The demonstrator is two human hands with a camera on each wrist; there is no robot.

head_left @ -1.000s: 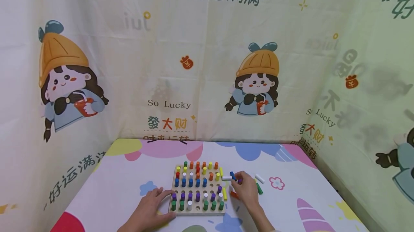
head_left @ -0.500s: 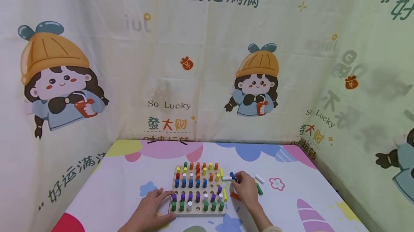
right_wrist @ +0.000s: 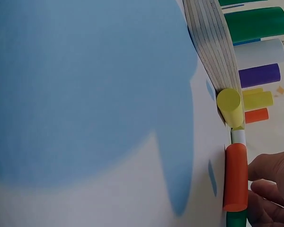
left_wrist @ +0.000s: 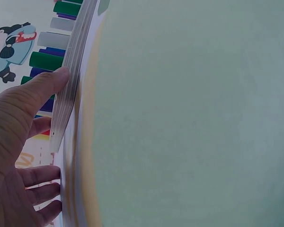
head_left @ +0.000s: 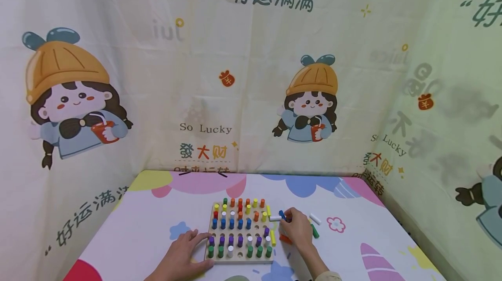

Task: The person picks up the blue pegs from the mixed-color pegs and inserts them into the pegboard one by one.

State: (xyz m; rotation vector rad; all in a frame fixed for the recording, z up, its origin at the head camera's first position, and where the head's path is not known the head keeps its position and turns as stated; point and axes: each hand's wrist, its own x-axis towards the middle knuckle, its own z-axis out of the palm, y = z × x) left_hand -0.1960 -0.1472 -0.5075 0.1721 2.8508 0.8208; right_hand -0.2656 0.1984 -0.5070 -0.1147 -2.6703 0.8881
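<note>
A wooden pegboard (head_left: 239, 262) stands on the table with rows of coloured pegs upright in it and several bare holes. My left hand (head_left: 180, 252) holds its near left corner, thumb on the front edge, index finger at the left side; the other fingers are spread in the left wrist view. Right of the board, my right hand (head_left: 297, 228) has bent fingers down among loose pegs, its fingertips right at a blue peg (head_left: 281, 214). I cannot tell whether they pinch a peg. An orange peg (right_wrist: 235, 177) lies before these fingers in the right wrist view.
Loose pegs lie around the right hand: a white peg (head_left: 275, 218) and a yellow peg (head_left: 273, 238) by the board's right edge, a green peg (head_left: 315, 231) and another white peg (head_left: 315, 219) beyond the hand. A printed curtain (head_left: 255, 98) hangs behind the table.
The left hand keeps holding the board's corner. The right hand stays among the loose pegs; a purple peg seen at its fingertips earlier is now hidden. The head view has tilted up slightly.
</note>
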